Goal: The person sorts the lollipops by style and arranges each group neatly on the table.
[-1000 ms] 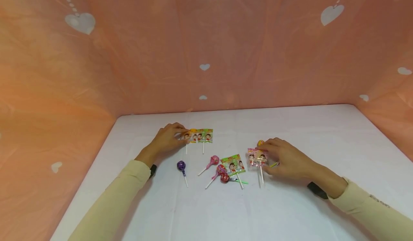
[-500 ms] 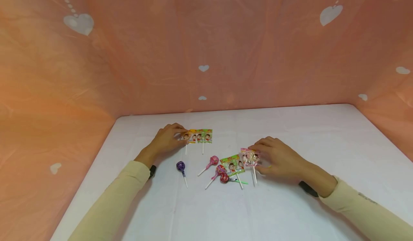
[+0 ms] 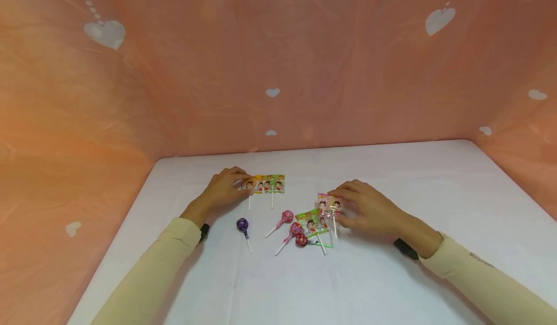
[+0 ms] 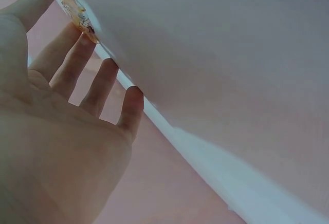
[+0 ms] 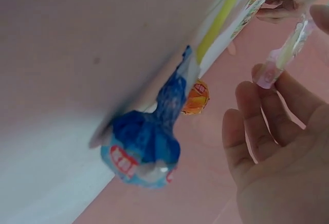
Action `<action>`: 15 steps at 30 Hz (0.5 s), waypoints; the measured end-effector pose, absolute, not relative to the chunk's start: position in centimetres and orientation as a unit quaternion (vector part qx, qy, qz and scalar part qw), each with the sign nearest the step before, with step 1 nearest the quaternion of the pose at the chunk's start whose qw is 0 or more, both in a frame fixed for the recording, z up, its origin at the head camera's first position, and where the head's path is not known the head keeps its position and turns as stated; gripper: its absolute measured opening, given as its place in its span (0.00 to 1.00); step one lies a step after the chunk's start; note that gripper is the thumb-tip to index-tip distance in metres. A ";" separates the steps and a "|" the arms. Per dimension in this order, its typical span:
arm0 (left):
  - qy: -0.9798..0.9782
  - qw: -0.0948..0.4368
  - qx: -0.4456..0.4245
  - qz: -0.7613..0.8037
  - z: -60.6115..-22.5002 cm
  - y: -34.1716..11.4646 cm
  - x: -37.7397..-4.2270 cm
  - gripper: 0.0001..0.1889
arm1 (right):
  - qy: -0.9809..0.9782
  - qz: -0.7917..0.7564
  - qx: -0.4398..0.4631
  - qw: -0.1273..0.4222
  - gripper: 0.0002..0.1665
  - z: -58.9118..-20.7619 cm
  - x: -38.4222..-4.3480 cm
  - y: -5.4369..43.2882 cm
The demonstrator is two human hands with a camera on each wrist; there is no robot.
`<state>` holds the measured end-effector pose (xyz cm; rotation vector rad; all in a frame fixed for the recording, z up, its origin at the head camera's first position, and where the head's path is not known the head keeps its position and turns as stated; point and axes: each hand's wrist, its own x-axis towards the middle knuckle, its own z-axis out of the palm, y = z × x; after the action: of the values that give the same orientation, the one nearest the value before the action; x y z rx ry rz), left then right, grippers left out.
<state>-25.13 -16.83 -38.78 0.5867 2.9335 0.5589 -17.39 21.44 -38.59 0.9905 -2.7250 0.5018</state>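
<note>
The left hand [image 3: 224, 188] grips an orange-wrapped flat lollipop [image 3: 258, 184] between thumb and fingertips, with a green-wrapped lollipop [image 3: 279, 184] just past them, while the right hand [image 3: 372, 210] pinches a pink-wrapped lollipop [image 3: 328, 205] between its fingertips, with a blue-wrapped ball lollipop [image 5: 141, 149] near those fingers.

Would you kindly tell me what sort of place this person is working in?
Probably a makeshift tabletop booth, perhaps for filming; I can't see the wider room. An orange curtain printed with white hearts encloses the back and both sides of a white table, where lollipops are laid out.
</note>
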 end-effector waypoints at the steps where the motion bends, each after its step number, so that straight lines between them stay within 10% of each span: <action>1: 0.963 0.050 0.192 0.183 -38.8 -16.9 -25.1 0.26 | -0.922 0.172 0.333 0.097 0.29 -38.5 -17.5 21.3; 15: 0.963 0.052 0.193 0.182 -38.9 -16.9 -25.3 0.27 | -0.927 0.186 0.317 0.072 0.31 -38.0 -18.7 20.0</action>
<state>-25.29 -16.91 -38.90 0.5874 2.9284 0.5530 -18.72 20.04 -38.05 0.9538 -2.7869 0.5599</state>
